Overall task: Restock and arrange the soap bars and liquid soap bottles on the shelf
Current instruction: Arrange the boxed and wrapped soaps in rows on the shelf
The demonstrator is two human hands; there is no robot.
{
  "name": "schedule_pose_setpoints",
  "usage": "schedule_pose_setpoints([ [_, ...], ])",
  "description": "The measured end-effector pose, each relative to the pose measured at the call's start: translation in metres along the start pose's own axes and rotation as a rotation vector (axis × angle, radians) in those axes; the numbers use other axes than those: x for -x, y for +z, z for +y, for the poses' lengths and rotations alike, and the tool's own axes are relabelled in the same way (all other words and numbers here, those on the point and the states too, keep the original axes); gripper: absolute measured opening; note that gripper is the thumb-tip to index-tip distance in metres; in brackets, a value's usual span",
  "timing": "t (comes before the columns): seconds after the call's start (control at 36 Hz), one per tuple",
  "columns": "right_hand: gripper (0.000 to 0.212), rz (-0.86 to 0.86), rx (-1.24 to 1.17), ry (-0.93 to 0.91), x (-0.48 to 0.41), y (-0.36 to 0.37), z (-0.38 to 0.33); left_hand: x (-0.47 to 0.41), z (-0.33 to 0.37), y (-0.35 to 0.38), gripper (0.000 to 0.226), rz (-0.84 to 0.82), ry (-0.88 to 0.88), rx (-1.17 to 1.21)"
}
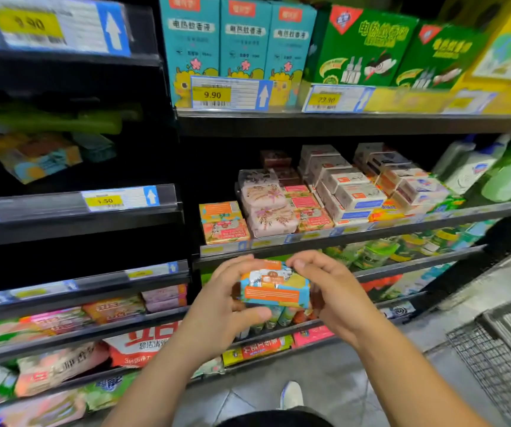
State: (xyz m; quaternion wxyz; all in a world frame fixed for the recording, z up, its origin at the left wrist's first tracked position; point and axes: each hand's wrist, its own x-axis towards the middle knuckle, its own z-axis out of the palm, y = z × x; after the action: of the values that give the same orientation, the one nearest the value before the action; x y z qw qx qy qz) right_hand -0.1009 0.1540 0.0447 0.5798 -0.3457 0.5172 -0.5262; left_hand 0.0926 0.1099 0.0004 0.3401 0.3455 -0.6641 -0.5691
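A blue and orange boxed soap bar (274, 288) is held in front of the shelves, below the soap shelf (356, 234). My left hand (226, 300) grips its left end, thumb underneath. My right hand (331, 288) grips its right end, fingers curled over the top. On the soap shelf stand orange soap boxes (223, 223) at the left, pink wrapped soaps (268, 208), red boxes (308, 208) and white soap boxes (352, 192). White and green liquid soap bottles (491, 174) lean at the shelf's right end.
Teal boxes (217, 41) and green boxes (368, 47) fill the shelf above, with price tags (226, 94). Lower shelves hold bagged goods (131, 343) and bottles. A wire cart (506, 352) stands on the floor at the right. My shoe (291, 394) is below.
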Motion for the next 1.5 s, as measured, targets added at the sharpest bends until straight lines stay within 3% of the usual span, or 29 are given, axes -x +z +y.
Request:
schedule_pose_setpoints([
  [0.08, 0.034, -0.115, -0.106, 0.048, 0.002, -0.005, 0.002, 0.002, 0.0, -0.005, 0.061, 0.103, 0.057, -0.19],
  [0.14, 0.072, -0.245, -0.143, 0.066, 0.001, -0.009, 0.005, 0.004, 0.0, -0.008, 0.057, 0.161, 0.065, -0.16],
  [0.19, 0.088, -0.283, -0.037, 0.051, 0.0, -0.01, 0.007, 0.008, 0.004, -0.01, 0.051, 0.176, -0.001, -0.028],
  [0.28, 0.068, -0.221, 0.173, -0.029, -0.001, -0.004, 0.009, 0.015, 0.014, -0.009, 0.041, 0.178, -0.067, 0.171],
  [0.39, 0.032, -0.111, 0.147, -0.063, 0.004, 0.009, 0.012, 0.018, 0.019, -0.005, 0.04, 0.245, -0.11, 0.293],
  [0.5, 0.023, -0.025, 0.199, -0.114, 0.009, 0.015, 0.016, 0.02, 0.02, 0.002, 0.036, 0.289, -0.122, 0.376],
  [0.61, 0.01, 0.074, 0.163, -0.103, 0.014, 0.011, 0.015, 0.022, 0.014, 0.01, 0.036, 0.156, -0.138, 0.36],
  [0.75, 0.021, 0.08, -0.09, 0.036, 0.016, -0.005, 0.011, 0.018, 0.008, 0.013, 0.064, -0.043, -0.141, 0.396],
  [0.81, 0.026, -0.014, -0.236, 0.087, 0.017, -0.016, 0.01, 0.015, 0.011, 0.014, 0.064, -0.033, -0.146, 0.316],
  [0.92, 0.063, -0.262, -0.406, 0.084, 0.02, -0.036, 0.01, 0.007, 0.015, 0.014, 0.057, 0.059, -0.139, 0.265],
  [0.97, 0.065, -0.287, -0.301, 0.034, 0.019, -0.04, 0.009, 0.002, 0.016, 0.015, 0.055, 0.066, -0.14, 0.246],
  [1.11, 0.047, -0.088, 0.164, -0.049, 0.008, -0.05, 0.006, -0.015, 0.015, 0.03, 0.043, 0.092, -0.158, 0.226],
  [1.31, 0.034, -0.029, 0.256, -0.158, -0.007, -0.077, -0.015, -0.046, 0.034, 0.062, 0.037, 0.147, -0.175, 0.252],
  [1.5, 0.046, -0.004, 0.34, -0.184, -0.023, -0.107, -0.025, -0.075, 0.052, 0.081, 0.042, 0.243, -0.13, 0.196],
])
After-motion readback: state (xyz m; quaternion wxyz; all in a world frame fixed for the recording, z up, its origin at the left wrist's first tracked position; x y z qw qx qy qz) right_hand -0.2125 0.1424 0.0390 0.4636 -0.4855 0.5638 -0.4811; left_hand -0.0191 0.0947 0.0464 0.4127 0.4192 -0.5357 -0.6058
